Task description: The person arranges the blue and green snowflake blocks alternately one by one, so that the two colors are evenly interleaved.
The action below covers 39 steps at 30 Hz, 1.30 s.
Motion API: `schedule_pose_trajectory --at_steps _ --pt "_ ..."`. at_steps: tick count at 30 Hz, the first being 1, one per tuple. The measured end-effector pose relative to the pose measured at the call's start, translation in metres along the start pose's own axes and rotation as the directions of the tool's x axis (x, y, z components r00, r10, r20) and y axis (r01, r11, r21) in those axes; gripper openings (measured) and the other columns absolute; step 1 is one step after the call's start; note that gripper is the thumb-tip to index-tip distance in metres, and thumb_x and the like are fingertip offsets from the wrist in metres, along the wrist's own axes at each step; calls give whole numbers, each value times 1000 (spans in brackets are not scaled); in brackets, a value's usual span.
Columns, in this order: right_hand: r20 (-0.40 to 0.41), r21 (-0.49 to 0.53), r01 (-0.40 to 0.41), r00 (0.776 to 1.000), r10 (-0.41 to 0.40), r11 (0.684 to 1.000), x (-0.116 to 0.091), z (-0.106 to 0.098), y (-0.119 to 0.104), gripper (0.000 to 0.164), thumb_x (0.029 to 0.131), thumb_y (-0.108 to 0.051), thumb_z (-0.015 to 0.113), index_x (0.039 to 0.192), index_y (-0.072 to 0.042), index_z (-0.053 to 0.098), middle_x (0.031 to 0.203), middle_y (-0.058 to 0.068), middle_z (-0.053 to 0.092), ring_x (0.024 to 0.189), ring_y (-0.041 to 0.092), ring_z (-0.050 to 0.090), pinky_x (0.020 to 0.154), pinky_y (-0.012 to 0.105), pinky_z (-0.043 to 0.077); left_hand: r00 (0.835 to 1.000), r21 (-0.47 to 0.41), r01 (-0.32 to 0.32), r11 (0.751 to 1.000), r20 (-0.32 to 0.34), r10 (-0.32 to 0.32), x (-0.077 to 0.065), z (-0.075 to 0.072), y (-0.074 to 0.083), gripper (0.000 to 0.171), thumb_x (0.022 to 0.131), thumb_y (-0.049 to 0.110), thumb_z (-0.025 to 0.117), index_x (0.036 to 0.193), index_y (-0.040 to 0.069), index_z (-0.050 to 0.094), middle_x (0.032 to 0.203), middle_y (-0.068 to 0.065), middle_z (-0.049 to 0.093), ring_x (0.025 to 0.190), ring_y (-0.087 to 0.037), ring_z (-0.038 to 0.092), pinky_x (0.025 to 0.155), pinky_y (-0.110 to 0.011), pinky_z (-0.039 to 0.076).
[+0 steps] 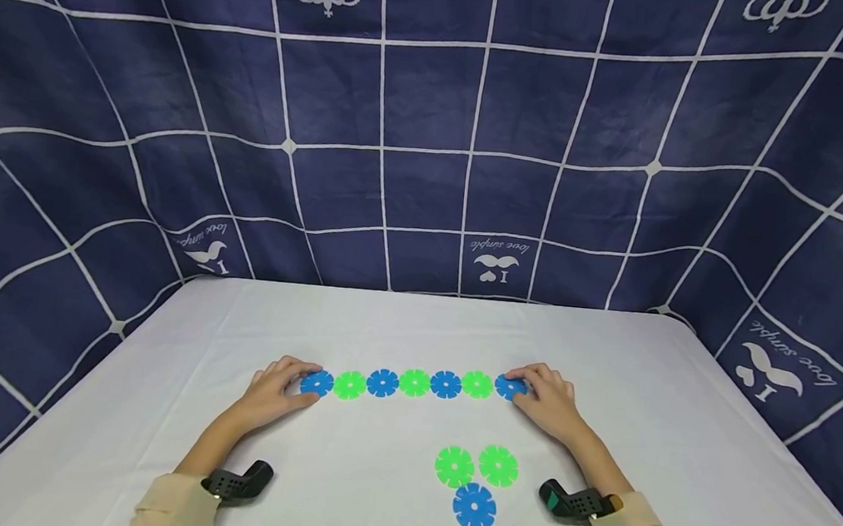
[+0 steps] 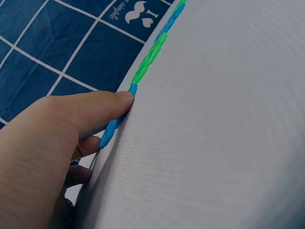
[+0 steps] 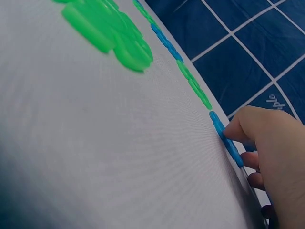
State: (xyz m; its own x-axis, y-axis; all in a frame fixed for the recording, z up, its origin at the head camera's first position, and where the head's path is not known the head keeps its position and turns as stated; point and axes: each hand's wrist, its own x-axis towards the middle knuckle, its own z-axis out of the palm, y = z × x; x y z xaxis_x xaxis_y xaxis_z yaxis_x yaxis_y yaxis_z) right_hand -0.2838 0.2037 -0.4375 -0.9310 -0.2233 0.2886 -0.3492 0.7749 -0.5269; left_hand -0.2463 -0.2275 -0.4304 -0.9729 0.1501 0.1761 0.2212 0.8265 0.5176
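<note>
Flat notched plastic discs lie in a row across the white table, blue and green by turns. At the row's left end, my left hand [image 1: 270,393] holds a blue disc [image 1: 316,384] between thumb and index finger. My right hand [image 1: 550,403] pinches the blue disc [image 1: 507,387] at the right end; the fingers partly cover it. In the right wrist view a narrow gap separates this blue disc [image 3: 219,126] from the green disc [image 3: 193,83] beside it. The left wrist view has the thumb on the edge of the left blue disc [image 2: 111,132].
Nearer me lie two loose green discs, the left one [image 1: 454,466] and the right one [image 1: 498,466], with a blue disc [image 1: 474,507] just below them. A dark blue curtain [image 1: 436,97] with white lines surrounds the table [image 1: 343,473] at the back and sides.
</note>
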Motion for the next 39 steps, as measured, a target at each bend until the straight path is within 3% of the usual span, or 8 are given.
schedule_pose_trajectory --at_steps 16,27,33,39 --pt "21 -15 17 1000 -16 1000 -2 -1 1 25 83 -22 58 107 -24 63 112 6 52 103 27 43 84 43 19 1000 4 -3 1000 -4 3 0 2 -1 49 79 43 64 119 16 58 113 -6 52 102 -22 46 74 -32 25" --pt "-16 27 6 1000 -5 1000 1 -3 -2 28 82 -21 58 109 -23 62 112 3 53 102 25 44 84 43 20 1000 9 -3 1000 -8 3 1 3 -1 48 79 43 64 119 16 58 112 -5 52 101 -21 46 76 -34 26" --pt "-21 78 61 998 -60 995 1 -11 -18 27 84 -19 58 110 -23 61 114 4 53 106 27 45 85 46 21 1000 6 -9 1000 -8 10 0 3 0 48 79 42 65 119 16 59 111 -5 52 99 -21 46 75 -33 25" --pt "45 113 148 987 -154 983 -3 -17 -39 26 84 -20 61 110 -22 61 113 1 54 104 24 48 84 43 25 1000 8 -11 1000 -11 11 0 2 0 47 79 41 64 118 16 59 109 -5 52 98 -20 46 74 -33 25"
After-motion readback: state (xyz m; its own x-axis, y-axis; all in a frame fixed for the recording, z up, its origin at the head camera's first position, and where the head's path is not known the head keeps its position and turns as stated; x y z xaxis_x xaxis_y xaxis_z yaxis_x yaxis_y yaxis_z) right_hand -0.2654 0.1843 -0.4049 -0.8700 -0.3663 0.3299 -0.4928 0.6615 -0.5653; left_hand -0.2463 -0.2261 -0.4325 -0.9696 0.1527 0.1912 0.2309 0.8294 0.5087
